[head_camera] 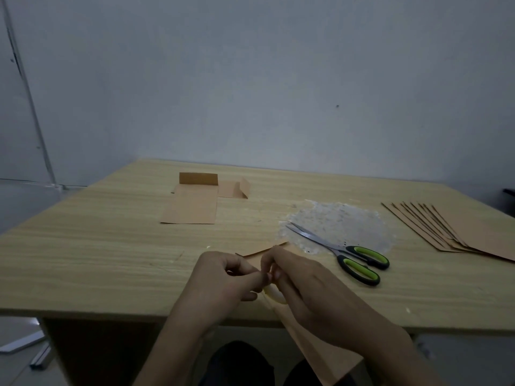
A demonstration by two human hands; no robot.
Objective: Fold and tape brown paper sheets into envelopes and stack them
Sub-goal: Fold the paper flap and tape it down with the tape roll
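At the counter's (83, 263) near edge, the left hand (223, 277) and right hand (303, 282) curl their fingers round a pale yellow roll (274, 298), above a brown paper sheet (312, 352) overhanging that edge. Just right lie green-handled scissors (345, 253). Farther off, fanned brown sheets (451, 229) lie right and two folded envelopes (192, 204) left.

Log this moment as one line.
left hand: pinches tape roll | right hand: grips tape roll | brown sheet: under hands, overhanging table edge | scissors: idle
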